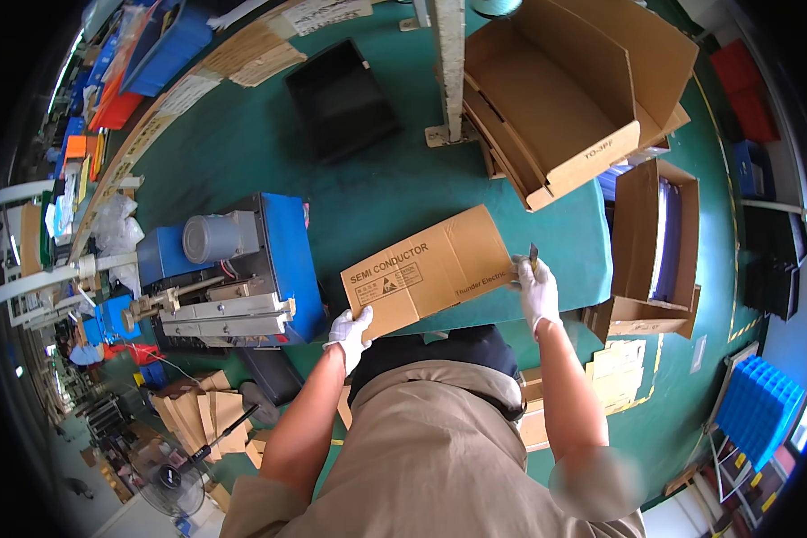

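A flat brown cardboard box (439, 273) with dark print lies slanted across the front of the green table, its near edge toward my body. My left hand (350, 335), in a white glove, is closed on the box's lower left corner, thumb on top. At the box's right end is my right hand (538, 291), also gloved in white. It is closed round a small utility knife (534, 255), whose dark tip points up and away from me. Its fingertips come close to the box's right edge; whether they touch it is hard to tell.
A blue machine (287, 260) with a grey motor stands to the left. Farther back lies a black tray (342, 100), beside a metal post (451, 72). Large open cartons (556, 99) fill the far right; another carton (635, 233) with purple contents stands beyond the green table's (565, 242) right edge.
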`<state>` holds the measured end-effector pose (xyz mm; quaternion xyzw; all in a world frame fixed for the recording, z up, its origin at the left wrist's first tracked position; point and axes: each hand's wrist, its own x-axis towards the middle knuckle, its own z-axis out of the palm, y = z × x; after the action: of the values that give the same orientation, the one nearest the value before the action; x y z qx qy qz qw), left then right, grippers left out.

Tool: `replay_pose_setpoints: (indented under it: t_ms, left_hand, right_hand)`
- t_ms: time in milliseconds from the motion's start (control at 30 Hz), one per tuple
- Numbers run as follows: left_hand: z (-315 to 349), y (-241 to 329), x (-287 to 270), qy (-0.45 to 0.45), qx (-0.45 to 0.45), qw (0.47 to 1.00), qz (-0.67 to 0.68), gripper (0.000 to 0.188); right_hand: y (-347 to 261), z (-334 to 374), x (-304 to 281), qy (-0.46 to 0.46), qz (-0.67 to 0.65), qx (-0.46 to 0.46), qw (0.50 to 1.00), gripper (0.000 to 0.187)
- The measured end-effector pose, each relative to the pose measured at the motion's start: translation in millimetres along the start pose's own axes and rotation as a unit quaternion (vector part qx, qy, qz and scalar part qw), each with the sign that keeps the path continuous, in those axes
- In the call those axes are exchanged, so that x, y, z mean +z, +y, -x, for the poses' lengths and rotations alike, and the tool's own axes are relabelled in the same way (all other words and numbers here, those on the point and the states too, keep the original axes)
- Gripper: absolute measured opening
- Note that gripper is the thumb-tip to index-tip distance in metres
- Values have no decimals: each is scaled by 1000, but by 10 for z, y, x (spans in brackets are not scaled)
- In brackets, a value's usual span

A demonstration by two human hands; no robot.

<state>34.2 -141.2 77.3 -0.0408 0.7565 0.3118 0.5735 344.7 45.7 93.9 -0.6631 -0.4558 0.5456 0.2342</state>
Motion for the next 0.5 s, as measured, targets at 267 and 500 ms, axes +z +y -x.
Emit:
replay_pose_setpoints:
  t_ms: [267, 500]
  left_hand:
    - [147, 65, -24, -66, -39, 997, 29, 26]
    - [194, 106, -9, -87, -47, 995, 13, 26]
  right_hand:
    - [126, 996, 348, -149, 255, -213, 931, 34]
    - [306, 1047, 765, -155, 319, -196, 914, 33]
